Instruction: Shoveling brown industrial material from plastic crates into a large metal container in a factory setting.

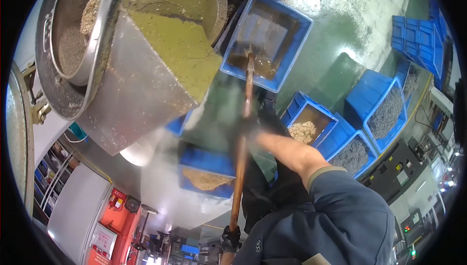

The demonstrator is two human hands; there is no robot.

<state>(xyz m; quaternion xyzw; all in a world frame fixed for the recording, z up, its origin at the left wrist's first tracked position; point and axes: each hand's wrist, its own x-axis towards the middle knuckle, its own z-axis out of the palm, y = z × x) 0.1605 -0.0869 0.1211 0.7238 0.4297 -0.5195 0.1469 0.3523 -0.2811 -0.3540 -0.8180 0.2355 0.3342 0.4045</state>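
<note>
Head view: left hand (230,238), dark glove, has its grip closed round the near end of a long wooden-handled tool (240,167); right hand (250,130), motion-blurred, is on the shaft farther up, finger detail of that grip can't be told. Tool's far end sits inside a blue bin (295,56) with brownish liquid, just right of a big metal hopper (141,90); bins of grey shavings (386,114) stand at right.
</note>
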